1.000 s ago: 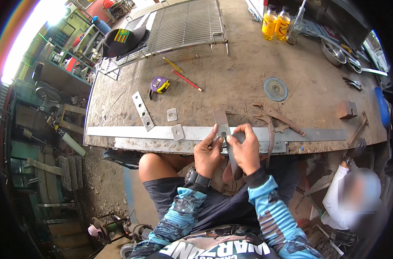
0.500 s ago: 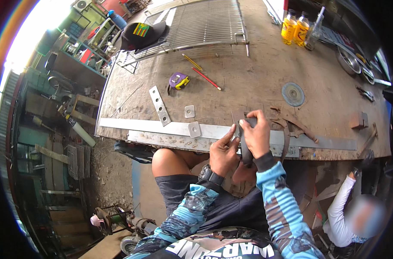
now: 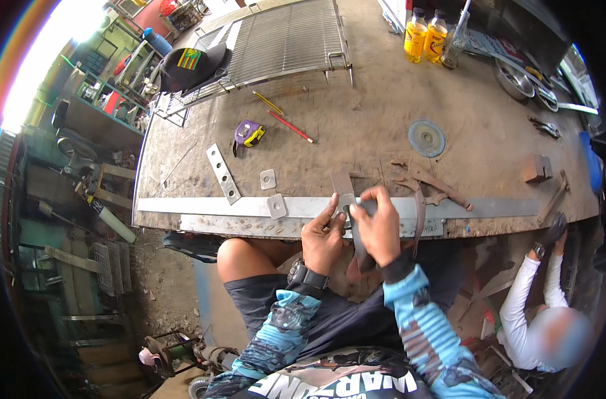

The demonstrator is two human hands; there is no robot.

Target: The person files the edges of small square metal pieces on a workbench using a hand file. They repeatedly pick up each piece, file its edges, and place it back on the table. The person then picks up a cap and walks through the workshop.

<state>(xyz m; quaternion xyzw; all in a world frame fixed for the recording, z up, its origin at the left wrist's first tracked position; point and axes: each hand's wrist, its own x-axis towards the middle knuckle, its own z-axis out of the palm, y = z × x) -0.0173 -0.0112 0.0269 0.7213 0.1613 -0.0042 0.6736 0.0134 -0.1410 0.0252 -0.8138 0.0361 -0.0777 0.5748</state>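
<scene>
A small square metal plate with a hole (image 3: 347,201) is pinched in my left hand (image 3: 323,238), over the near edge of the workbench. The closed fingers of my right hand (image 3: 378,226) press on its right edge. A dark, bendy strip (image 3: 361,241), like abrasive cloth, passes behind the plate and hangs below the bench edge. Two more square plates with holes (image 3: 268,179) (image 3: 276,206) lie to the left, by a flat bar with several holes (image 3: 223,174). A long flat metal bar (image 3: 173,205) runs along the bench's near edge.
Rusty locking pliers (image 3: 442,186) lie right of my hands, with a hammer (image 3: 554,199) and metal block (image 3: 537,169) beyond. Farther back are a grinding disc (image 3: 426,137), tape measure (image 3: 249,133), pencils (image 3: 291,126), metal rack (image 3: 283,46) and bottles (image 3: 416,38). A co-worker (image 3: 529,312) sits at right.
The view has shifted, so the bench things sit farther left. My right hand has lowered and turned toward the plate, which now shows between my fingers. The co-worker's arms have moved toward the bench edge.
</scene>
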